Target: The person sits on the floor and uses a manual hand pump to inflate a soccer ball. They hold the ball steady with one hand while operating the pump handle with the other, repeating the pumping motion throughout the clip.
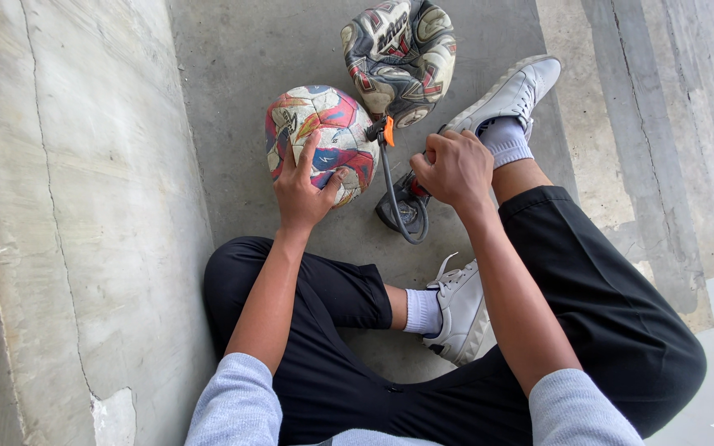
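- Left hand [303, 192]: laid flat on the near side of the pink ball [322, 140], fingers [307, 153] spread apart over its panels, thumb pressing the lower right; it steadies the ball rather than closing round it.
- Pink ball: worn, multicoloured, resting on the concrete floor [241, 49], just beside a wall [68, 206] on the left.
- Right hand [454, 169]: fingers curled together, clamped on the pump [406, 206]; handle mostly hidden under the hand.
- Pump: small, dark, lying on the floor between the ball and the shoe [512, 95].
- Hose [388, 177]: black, runs from the pump up to an orange connector [387, 130] touching the pink ball.
- Grey ball [400, 56]: deflated, crumpled, behind the pink ball, near the shoe.
- Person: seated, black trousers, white socks, white shoes, grey sleeves.
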